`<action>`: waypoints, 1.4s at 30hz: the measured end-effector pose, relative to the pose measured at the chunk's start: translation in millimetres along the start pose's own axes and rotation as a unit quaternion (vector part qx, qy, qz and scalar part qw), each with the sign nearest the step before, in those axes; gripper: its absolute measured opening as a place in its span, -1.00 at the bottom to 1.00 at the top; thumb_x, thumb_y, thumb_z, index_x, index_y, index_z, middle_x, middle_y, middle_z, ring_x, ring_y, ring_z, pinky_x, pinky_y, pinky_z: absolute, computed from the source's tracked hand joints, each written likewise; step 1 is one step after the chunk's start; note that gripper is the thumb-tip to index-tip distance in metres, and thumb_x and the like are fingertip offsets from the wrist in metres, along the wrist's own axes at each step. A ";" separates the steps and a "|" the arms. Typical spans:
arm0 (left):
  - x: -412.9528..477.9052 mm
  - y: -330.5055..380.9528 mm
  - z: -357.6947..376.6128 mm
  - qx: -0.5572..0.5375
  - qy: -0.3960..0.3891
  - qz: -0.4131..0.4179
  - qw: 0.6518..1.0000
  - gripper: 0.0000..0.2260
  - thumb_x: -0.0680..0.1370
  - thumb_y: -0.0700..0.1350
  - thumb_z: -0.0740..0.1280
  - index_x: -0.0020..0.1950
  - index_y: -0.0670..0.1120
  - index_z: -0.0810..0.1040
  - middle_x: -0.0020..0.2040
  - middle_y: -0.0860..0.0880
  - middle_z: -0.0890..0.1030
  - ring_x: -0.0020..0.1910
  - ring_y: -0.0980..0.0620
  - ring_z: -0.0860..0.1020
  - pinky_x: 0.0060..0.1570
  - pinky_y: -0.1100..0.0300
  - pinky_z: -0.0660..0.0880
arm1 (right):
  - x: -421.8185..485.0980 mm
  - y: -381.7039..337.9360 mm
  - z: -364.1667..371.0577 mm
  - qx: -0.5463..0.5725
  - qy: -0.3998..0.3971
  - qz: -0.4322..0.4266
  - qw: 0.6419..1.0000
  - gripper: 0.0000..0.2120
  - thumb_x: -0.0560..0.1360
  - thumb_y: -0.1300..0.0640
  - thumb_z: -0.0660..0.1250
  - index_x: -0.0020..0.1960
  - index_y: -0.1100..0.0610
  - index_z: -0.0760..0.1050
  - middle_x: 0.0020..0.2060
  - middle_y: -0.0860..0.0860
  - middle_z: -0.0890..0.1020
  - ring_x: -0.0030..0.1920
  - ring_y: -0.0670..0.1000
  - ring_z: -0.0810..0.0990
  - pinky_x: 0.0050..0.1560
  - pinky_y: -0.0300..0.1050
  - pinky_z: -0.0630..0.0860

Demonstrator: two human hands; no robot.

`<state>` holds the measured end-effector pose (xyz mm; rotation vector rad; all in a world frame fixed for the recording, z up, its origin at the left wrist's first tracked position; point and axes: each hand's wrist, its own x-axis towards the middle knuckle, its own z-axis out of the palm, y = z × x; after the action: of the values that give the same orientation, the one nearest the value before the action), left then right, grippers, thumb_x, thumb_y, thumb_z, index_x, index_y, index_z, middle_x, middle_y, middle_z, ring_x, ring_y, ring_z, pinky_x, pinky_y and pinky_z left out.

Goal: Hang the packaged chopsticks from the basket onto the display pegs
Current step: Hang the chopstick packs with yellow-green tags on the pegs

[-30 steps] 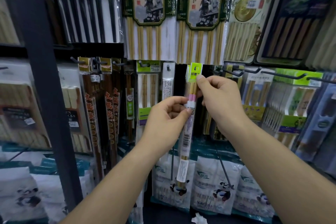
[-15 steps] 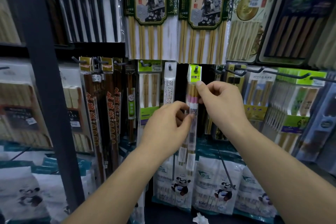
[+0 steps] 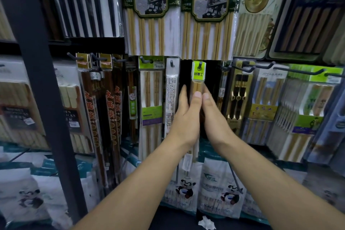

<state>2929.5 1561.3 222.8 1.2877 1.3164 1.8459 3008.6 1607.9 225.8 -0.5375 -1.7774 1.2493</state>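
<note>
At mid-height of the display wall [image 3: 212,73], 1 chopstick pack [image 3: 198,82] with a green header hangs on its peg [image 3: 200,64]. Left hand [image 3: 184,115] and right hand [image 3: 214,117] flank it, fingers straight, touching its sides. A white pack [image 3: 171,87] hangs just beside it.

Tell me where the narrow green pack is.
Head view, centre: the pack hangs on a peg, right of the white pack, between the left hand and right hand.

Chopstick packs [image 3: 199,75] on display pegs [image 3: 200,64]
</note>
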 end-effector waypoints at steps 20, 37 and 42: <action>33.1 -26.7 17.2 -0.081 0.039 0.035 0.995 -0.35 0.56 0.29 0.18 0.63 0.12 0.25 0.53 0.15 0.42 0.46 0.26 0.39 0.37 0.28 0.33 | 29.0 33.7 1.1 0.066 -0.004 -0.033 0.997 -0.31 0.55 -0.30 -0.05 0.62 -0.05 0.16 0.54 -0.19 0.33 0.48 -0.31 0.28 0.52 -0.26 0.20; 72.5 -29.7 30.6 -0.063 0.113 -0.036 0.991 -0.63 0.73 0.06 0.17 0.52 0.04 0.44 0.27 0.09 0.61 0.22 0.20 0.57 0.29 0.21 0.44 | 72.1 48.5 -8.1 0.096 0.022 0.038 0.994 -0.53 0.72 -0.12 -0.01 0.59 -0.04 0.25 0.52 -0.06 0.39 0.46 -0.15 0.35 0.32 -0.38 0.33; 25.6 -24.8 23.8 -0.039 0.058 -0.072 0.995 -0.44 0.73 0.09 0.14 0.69 0.10 -0.01 0.67 0.05 0.16 0.61 0.09 0.17 0.54 0.16 0.11 | 27.9 51.3 -19.7 0.056 0.010 0.043 0.997 -0.51 0.71 -0.15 -0.03 0.62 -0.12 0.11 0.57 -0.15 0.24 0.52 -0.18 0.24 0.43 -0.26 0.22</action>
<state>2938.2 1601.8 211.8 1.0306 1.3458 1.8741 3003.9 1659.8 192.9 -0.5646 -1.6725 1.3892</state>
